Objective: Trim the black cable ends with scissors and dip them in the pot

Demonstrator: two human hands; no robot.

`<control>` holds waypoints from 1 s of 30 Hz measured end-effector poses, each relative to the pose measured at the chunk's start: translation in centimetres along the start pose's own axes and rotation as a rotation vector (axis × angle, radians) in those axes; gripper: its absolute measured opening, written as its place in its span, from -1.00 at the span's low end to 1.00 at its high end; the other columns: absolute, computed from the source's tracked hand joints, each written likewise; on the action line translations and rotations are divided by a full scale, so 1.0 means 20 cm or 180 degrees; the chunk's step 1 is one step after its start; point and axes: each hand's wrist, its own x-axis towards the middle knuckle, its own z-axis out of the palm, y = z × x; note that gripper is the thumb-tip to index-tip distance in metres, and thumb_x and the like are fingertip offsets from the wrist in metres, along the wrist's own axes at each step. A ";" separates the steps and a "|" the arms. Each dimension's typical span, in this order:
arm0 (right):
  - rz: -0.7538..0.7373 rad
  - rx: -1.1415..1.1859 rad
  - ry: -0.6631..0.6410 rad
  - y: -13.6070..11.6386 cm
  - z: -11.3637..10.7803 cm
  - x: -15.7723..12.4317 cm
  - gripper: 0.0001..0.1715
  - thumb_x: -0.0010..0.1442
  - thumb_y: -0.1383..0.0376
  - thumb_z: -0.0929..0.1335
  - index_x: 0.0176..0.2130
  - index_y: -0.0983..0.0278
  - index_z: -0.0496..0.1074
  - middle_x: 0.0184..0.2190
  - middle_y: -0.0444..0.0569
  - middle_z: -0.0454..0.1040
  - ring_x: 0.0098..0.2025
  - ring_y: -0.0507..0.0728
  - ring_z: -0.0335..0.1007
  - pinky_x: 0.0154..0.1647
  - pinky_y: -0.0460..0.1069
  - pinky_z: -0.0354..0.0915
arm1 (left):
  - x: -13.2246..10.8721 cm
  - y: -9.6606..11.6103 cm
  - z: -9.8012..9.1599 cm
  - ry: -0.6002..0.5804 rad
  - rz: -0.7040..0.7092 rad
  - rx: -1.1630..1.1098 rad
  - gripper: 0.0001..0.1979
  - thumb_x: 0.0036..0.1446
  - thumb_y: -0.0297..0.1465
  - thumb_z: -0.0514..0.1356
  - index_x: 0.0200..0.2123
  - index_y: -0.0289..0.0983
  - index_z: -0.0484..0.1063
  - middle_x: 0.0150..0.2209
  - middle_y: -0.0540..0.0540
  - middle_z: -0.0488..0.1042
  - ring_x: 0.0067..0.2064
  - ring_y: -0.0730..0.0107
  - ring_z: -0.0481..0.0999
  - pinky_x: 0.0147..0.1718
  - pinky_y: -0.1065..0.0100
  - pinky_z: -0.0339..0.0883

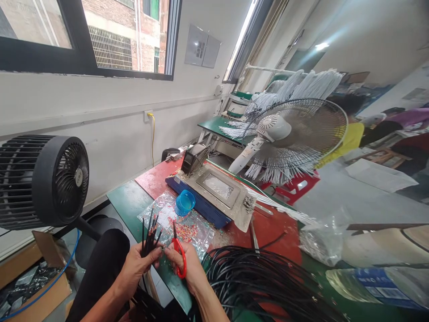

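Note:
My left hand [142,264] is closed around a bunch of black cables [149,237], whose ends fan upward and show small coloured wire tips. In my right hand [187,264] sits a pair of scissors [181,255] with red handles, blades pointing up and away. The thumbs and fingertips of both hands come close together at one wire end; the exact contact there is too small to make out. Just beyond them, red and yellow wire scraps [186,231] lie on a clear plastic bag [161,210]. A blue plastic cup [185,203] stands by the scraps.
A solder pot-like machine [214,188] with a blue base sits behind the cup. To the right lies a big heap of black cables [254,277], beside a plastic bottle [375,286]. A black fan [60,179] stands left, a larger fan [295,134] beyond the table.

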 end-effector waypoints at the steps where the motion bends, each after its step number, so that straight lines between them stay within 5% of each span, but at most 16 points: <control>1: -0.0025 0.0049 0.0003 -0.01 0.00 0.00 -0.49 -0.15 -0.04 0.44 -0.54 0.36 0.35 -0.77 -0.27 0.16 -0.75 -0.12 0.00 -0.73 -0.18 -0.09 | 0.00 0.00 0.00 -0.0045 -0.0008 -0.0027 -0.69 -0.10 -0.21 0.32 -0.41 -0.37 0.48 -0.62 -0.01 0.36 -0.60 0.52 0.17 -0.65 0.43 -0.10; 10: -0.0167 0.0640 -0.0166 -0.04 0.00 -0.02 -0.47 -0.15 0.02 0.47 -0.29 0.38 0.47 -0.68 -0.21 0.25 -0.66 -0.11 0.06 -0.64 -0.17 -0.08 | -0.01 0.00 0.00 -0.0403 -0.0103 -0.0307 -0.76 -0.04 -0.31 0.30 -0.33 -0.30 0.38 -0.55 -0.01 0.40 -0.60 0.56 0.25 -0.64 0.47 -0.03; 24: -0.0095 0.0737 -0.0343 -0.04 0.00 -0.02 -0.61 -0.23 0.18 0.52 -0.41 0.34 0.44 -0.64 -0.15 0.38 -0.62 -0.04 0.19 -0.60 -0.16 -0.01 | -0.04 0.01 0.00 -0.0499 -0.0242 -0.0325 -0.74 -0.03 -0.29 0.29 -0.37 -0.30 0.33 -0.56 -0.02 0.40 -0.62 0.56 0.25 -0.66 0.44 -0.20; 27: -0.0360 0.0233 -0.0078 -0.02 -0.01 -0.02 -0.58 -0.14 0.07 0.46 -0.36 0.32 0.44 -0.64 -0.14 0.37 -0.61 0.00 0.21 -0.59 -0.13 0.03 | -0.03 0.02 0.01 -0.0404 -0.0208 -0.0344 -0.74 -0.06 -0.28 0.31 -0.38 -0.31 0.36 -0.55 -0.03 0.40 -0.58 0.51 0.27 -0.66 0.44 -0.17; 30: -0.1324 -0.1108 0.0603 -0.01 -0.01 -0.03 -0.67 0.00 0.09 0.40 -0.33 0.29 0.46 -0.58 -0.09 0.40 -0.54 0.04 0.25 -0.53 -0.09 0.12 | -0.01 0.02 0.00 0.0012 -0.0220 -0.0468 -0.73 -0.12 -0.27 0.34 -0.41 -0.32 0.41 -0.54 -0.05 0.43 -0.57 0.52 0.24 -0.68 0.47 -0.12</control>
